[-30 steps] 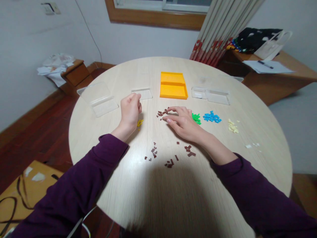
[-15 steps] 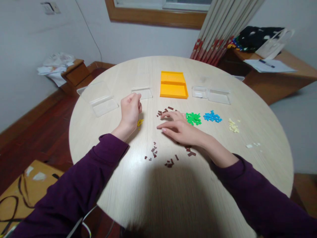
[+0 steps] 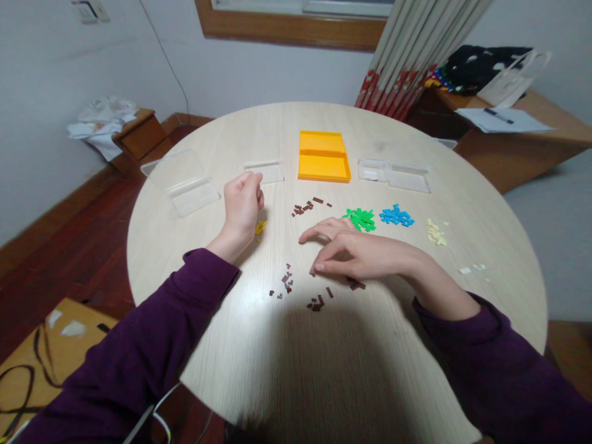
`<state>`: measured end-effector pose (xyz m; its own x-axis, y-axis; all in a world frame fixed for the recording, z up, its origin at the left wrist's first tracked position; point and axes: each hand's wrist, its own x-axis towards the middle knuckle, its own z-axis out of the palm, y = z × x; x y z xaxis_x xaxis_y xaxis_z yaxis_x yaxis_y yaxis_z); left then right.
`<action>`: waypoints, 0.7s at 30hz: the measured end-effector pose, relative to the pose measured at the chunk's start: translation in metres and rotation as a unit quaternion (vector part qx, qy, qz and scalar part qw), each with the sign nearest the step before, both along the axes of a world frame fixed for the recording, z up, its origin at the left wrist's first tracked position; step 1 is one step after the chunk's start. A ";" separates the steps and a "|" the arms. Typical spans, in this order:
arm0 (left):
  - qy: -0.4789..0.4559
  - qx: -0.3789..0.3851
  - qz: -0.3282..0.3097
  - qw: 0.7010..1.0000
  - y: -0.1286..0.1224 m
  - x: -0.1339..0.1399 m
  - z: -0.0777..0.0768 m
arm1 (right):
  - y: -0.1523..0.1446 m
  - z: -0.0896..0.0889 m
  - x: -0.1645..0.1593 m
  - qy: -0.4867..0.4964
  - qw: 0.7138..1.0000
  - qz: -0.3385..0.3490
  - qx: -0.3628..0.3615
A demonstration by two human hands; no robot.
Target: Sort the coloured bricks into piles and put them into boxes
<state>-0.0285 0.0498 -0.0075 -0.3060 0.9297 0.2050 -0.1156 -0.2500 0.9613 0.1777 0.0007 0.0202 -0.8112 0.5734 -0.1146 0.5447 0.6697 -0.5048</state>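
Observation:
My left hand (image 3: pixel 241 203) is closed in a fist above the left side of the table, beside a small pile of yellow pieces (image 3: pixel 261 228). Whatever it may hold is hidden. Over the middle, my right hand (image 3: pixel 349 251) pinches thumb and index finger together, with a tiny brown piece (image 3: pixel 313 275) at the tips; its other fingers reach forward. Scattered brown pieces (image 3: pixel 287 280) lie left of those fingertips, and a brown cluster (image 3: pixel 316 303) lies nearer me. Farther back is another brown group (image 3: pixel 304 208). Green pieces (image 3: pixel 361 219) lie just beyond the right hand.
Blue pieces (image 3: pixel 396 216), cream pieces (image 3: pixel 435 233) and white bits (image 3: pixel 465 270) lie to the right. An open orange box (image 3: pixel 324 168) stands at the back, between clear plastic cases (image 3: pixel 409 179) and a clear tray (image 3: pixel 271 172). Another clear case (image 3: pixel 194 196) sits at the left.
My right hand has come back toward me from beside the far brown group, and its thumb and index finger have closed together. The left fist has stayed in place.

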 end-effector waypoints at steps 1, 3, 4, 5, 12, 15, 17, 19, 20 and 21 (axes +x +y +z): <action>-0.001 -0.001 0.000 1.000 0.000 0.000 0.000 | 0.000 0.003 0.003 0.004 1.000 0.006 -0.012; 0.000 -0.005 0.001 1.000 -0.001 0.000 0.001 | 0.001 0.009 0.009 0.024 0.999 -0.001 -0.029; 0.001 -0.006 0.001 1.000 -0.001 0.000 0.001 | 0.002 0.010 0.012 0.031 0.999 -0.010 -0.037; 0.003 -0.008 0.001 1.000 -0.002 0.001 0.001 | 0.002 0.011 0.015 0.034 0.998 -0.019 -0.048; 0.008 -0.019 -0.002 1.000 -0.003 0.000 0.002 | 0.005 0.004 0.023 0.005 0.999 -0.003 -0.045; 0.004 -0.018 -0.002 1.000 -0.004 0.001 0.003 | 0.006 0.001 0.026 -0.021 0.999 0.012 -0.033; 0.004 -0.017 -0.001 1.000 -0.004 0.001 0.003 | 0.005 0.002 0.029 -0.033 0.998 0.017 -0.056; 0.006 -0.021 0.000 1.000 -0.004 0.001 0.004 | 0.005 0.004 0.030 -0.031 0.996 0.021 -0.084; 0.008 -0.025 0.000 1.000 -0.005 0.001 0.004 | 0.005 0.006 0.031 -0.027 0.995 0.020 -0.091; 0.010 -0.029 0.000 1.000 -0.005 0.001 0.004 | 0.004 0.007 0.030 -0.022 0.995 0.017 -0.094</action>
